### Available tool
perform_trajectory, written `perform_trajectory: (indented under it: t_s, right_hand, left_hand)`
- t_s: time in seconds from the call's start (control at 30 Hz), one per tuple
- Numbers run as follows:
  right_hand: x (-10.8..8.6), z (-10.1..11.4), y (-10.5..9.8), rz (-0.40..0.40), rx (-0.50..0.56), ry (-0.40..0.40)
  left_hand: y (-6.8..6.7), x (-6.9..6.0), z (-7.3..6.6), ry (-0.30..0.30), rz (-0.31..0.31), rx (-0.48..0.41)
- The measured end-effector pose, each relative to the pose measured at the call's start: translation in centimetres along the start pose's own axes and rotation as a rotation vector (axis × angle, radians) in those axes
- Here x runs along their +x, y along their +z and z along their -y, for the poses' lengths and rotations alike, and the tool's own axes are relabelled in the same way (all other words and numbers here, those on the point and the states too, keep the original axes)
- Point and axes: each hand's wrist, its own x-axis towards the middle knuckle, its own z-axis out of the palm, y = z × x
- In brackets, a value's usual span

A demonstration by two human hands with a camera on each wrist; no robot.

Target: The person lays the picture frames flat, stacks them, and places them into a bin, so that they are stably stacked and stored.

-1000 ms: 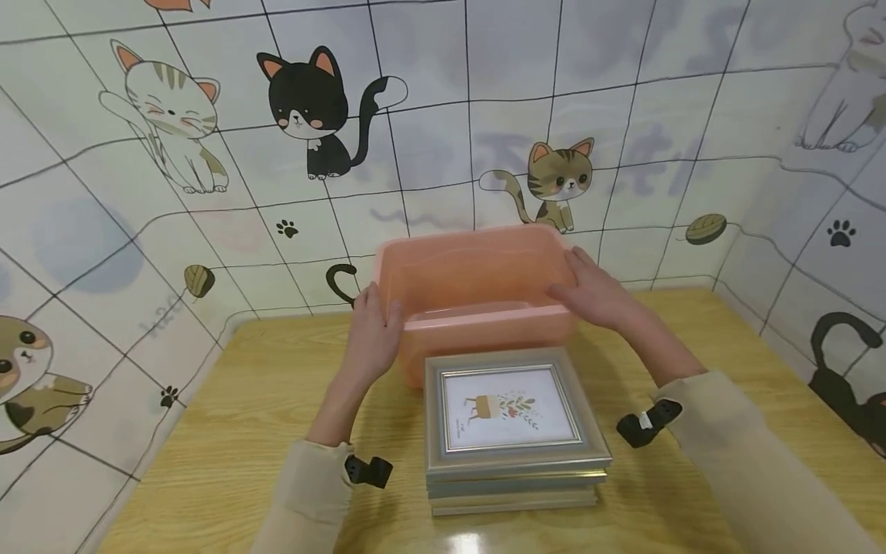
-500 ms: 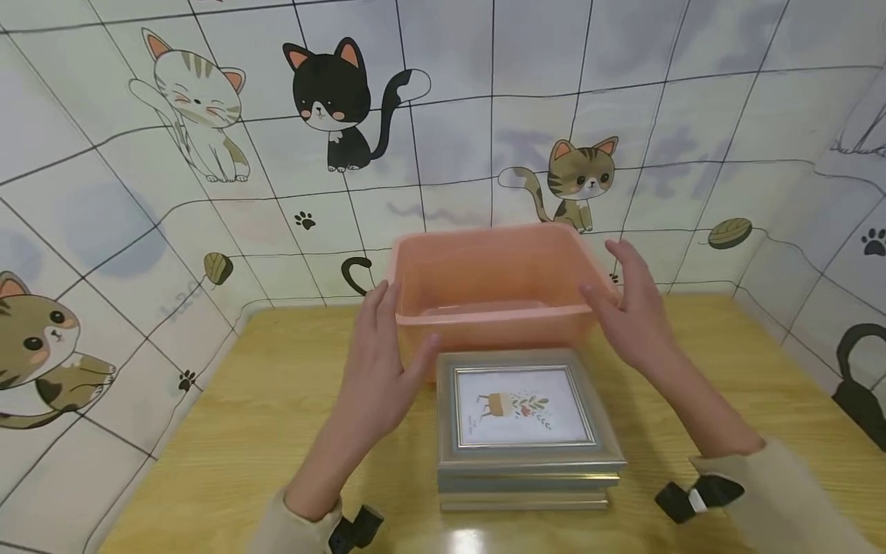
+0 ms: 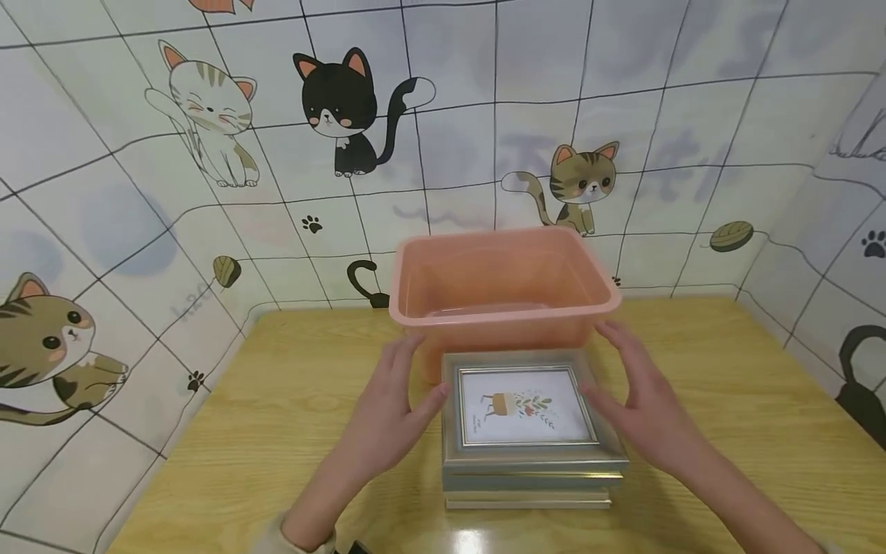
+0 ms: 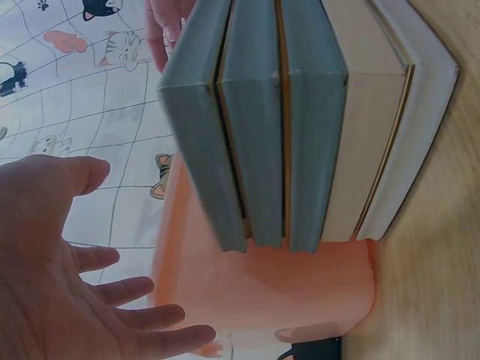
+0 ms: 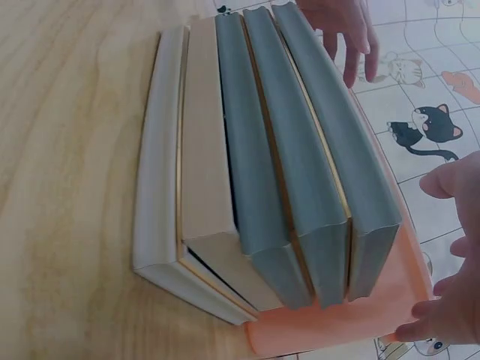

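Note:
A stack of several picture frames (image 3: 529,408) lies on the wooden table, silver-grey on top with a plant-and-chair print facing up. The left wrist view shows blue-grey frame sides (image 4: 255,150) above cream and white ones. My left hand (image 3: 388,412) hovers at the left of the stack, fingers spread. On the other side, my right hand (image 3: 647,408) is held with thumb and fingers apart, its thumb overlapping the top frame's edge in the head view. Both wrist views show a gap between hand and frames. Directly behind the stack stands a pink plastic basin (image 3: 505,317).
The light wooden table (image 3: 311,362) extends to both sides of the basin. Tiled walls with cat pictures (image 3: 339,115) enclose it at the back, left and right. The basin's visible inside holds nothing.
Both hands have let go of the basin's sides and come back toward me, to either side of the frame stack. The basin and frames keep their places on the table.

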Motion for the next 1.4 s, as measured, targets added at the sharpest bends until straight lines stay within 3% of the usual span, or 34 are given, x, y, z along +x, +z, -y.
perform_trajectory:
  t_s: [0.23,0.37,0.57,0.7,1.0,1.4]
  right_hand:
    - [-0.9,-0.4,0.5,0.144,0.036,0.153]
    - [-1.3,-0.8,1.1,0.165,0.061,0.156]
    - [-1.3,-1.0,1.7,0.202,0.117,0.201]
    - [-1.4,-1.2,2.1,0.225,0.107,0.239]
    - [-1.3,-1.5,2.1,0.222,0.105,0.238]
    - [-1.6,-2.6,2.4,0.231,0.283,0.227]
  left_hand:
    - [1.4,0.4,0.2,-0.039,0.121,-0.108]
    - [2.1,0.6,0.3,-0.065,0.178,-0.166]
    - [2.8,0.8,0.3,-0.039,0.179,-0.201]
    - [2.9,0.7,0.3,-0.065,0.172,-0.176]
    - [3.3,0.3,0.7,-0.123,0.193,-0.183]
    - [4.1,-0.1,1.3,-0.174,0.210,-0.299]
